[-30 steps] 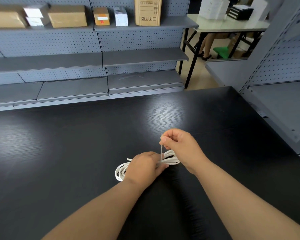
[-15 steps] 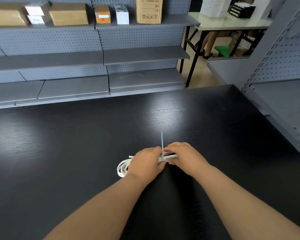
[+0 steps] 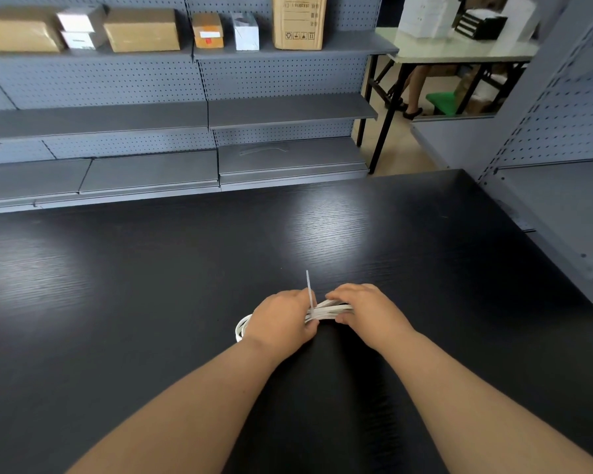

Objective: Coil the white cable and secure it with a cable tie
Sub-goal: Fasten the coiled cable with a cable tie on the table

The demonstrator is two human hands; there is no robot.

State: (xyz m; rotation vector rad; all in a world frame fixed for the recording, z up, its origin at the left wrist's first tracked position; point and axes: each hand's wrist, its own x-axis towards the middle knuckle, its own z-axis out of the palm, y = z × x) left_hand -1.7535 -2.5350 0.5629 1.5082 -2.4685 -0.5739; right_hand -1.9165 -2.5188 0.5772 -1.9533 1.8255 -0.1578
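Between left hand and right hand, both gripping, lies white cable.

Black table shows wood grain with a soft sheen; white cable smooth plastic; boxes matt cardboard.

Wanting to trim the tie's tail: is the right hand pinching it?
No, the right hand grips the white cable, and the cable tie sticks up free between it and the left hand.
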